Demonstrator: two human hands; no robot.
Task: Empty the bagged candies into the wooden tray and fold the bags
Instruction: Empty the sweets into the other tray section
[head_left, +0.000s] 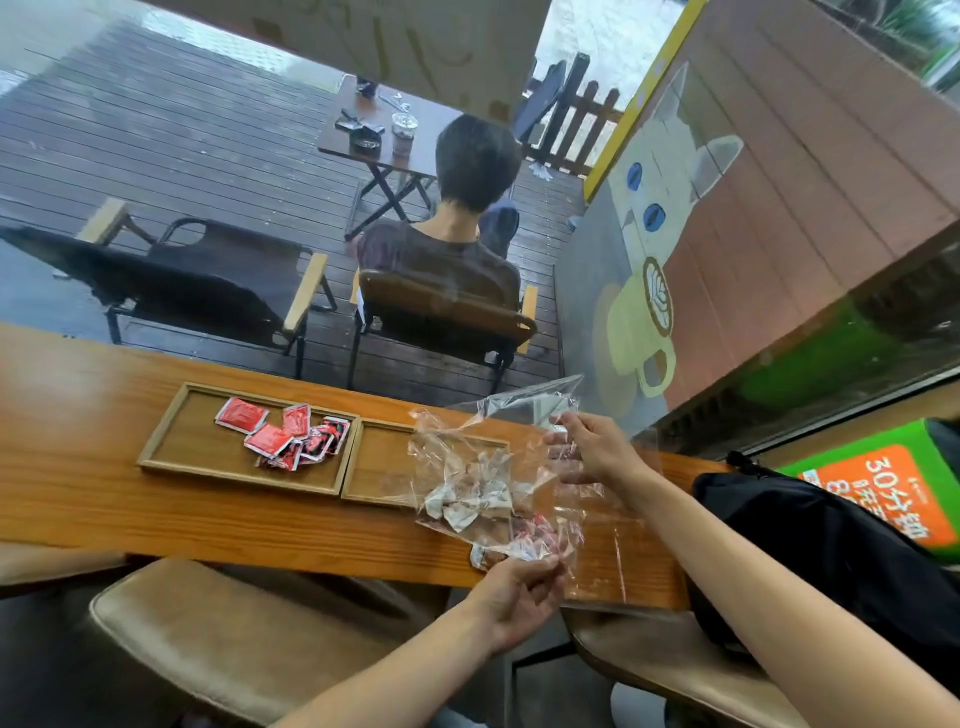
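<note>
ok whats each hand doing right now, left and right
Left hand: closed, pinching the near edge of the clear plastic bag.
Right hand: fingers pinching the far side of the same bag, held above the counter.

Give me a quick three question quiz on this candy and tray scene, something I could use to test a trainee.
1. True or false: the left wooden tray already holds red candy packets.
2. What is each hand gripping? A) a red packet B) the clear plastic bag C) the tray rim
3. Where do the white-wrapped candies sit now?

Key
1. True.
2. B: the right hand pinches the bag's far edge and the left hand its near edge.
3. Inside the bag, held over the right wooden tray and the counter.
</note>
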